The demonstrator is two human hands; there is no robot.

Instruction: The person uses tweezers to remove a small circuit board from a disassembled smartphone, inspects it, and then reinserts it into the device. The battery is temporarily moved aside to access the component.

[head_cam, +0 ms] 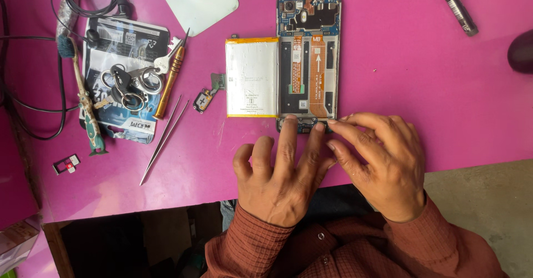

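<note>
An opened phone (308, 50) lies face down on the pink table (422, 84), its circuit board and orange flex cable exposed. A silver battery (251, 77) with yellow edges lies flipped out beside its left side. My left hand (280, 172) rests flat with fingertips pressing the phone's bottom edge. My right hand (383, 161) reaches in from the right, its fingertips touching the same bottom edge. Neither hand holds a tool.
Metal tweezers (164, 139) and an orange-handled screwdriver (169, 81) lie left of the battery, by a small loose part (204, 99). A printed packet with keys (130, 81), a brush (83, 97), black cables (89, 0), a SIM tray (66, 164), a pen (455, 6).
</note>
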